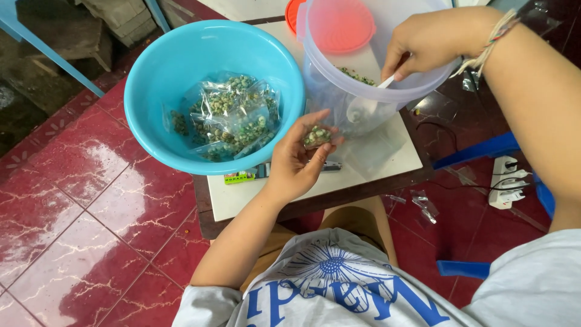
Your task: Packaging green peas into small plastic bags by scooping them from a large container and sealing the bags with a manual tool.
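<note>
Head view: the left hand (296, 160) cups a small clear plastic bag of green peas (316, 135), its mouth turned up just beside the tall translucent plastic tub (339, 91). The right hand (423, 51) is closed on a white plastic spoon (366, 103) dipping inside that tub. Filled packets (233, 118) lie in the round turquoise plastic basin (151, 79) on the white table (242, 197).

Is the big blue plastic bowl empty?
No, the round blue plastic bowl holds several small clear bags of green peas.
</note>
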